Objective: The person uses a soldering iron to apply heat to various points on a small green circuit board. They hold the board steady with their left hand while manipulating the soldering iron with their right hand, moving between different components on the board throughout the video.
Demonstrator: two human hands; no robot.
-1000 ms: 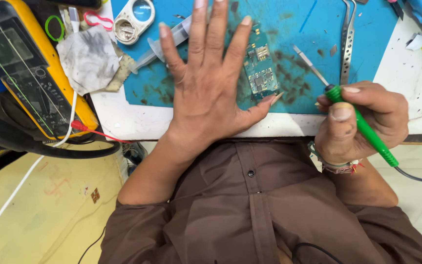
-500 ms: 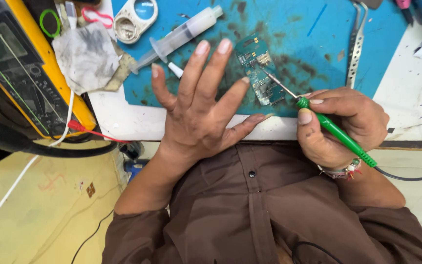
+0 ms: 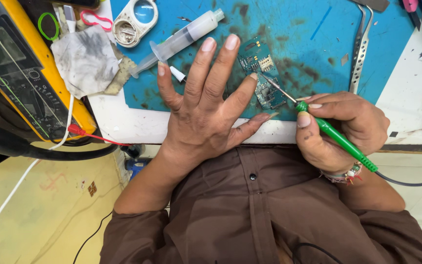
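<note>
Soldering iron tip on a small circuit board

Right hand (image 3: 340, 129) holds a green-handled soldering iron (image 3: 335, 137) like a pen, its fingers clamped together on the handle near the front. The thin metal tip touches the small green circuit board (image 3: 262, 76), which lies on the stained blue rubber mat (image 3: 308, 29) on the white bench (image 3: 411, 107). The left hand (image 3: 206, 117) is flat and open, its fingers spread apart; it holds nothing, and the ring fingertip rests on the board's left part. A clear plastic syringe (image 3: 181, 41) lies just beside the left hand's fingertips. Steel tweezers (image 3: 360, 49) lie on the mat above the right hand. A yellow multimeter (image 3: 25, 73) and a dirty grey cloth (image 3: 84, 58) lie at the left.
</note>
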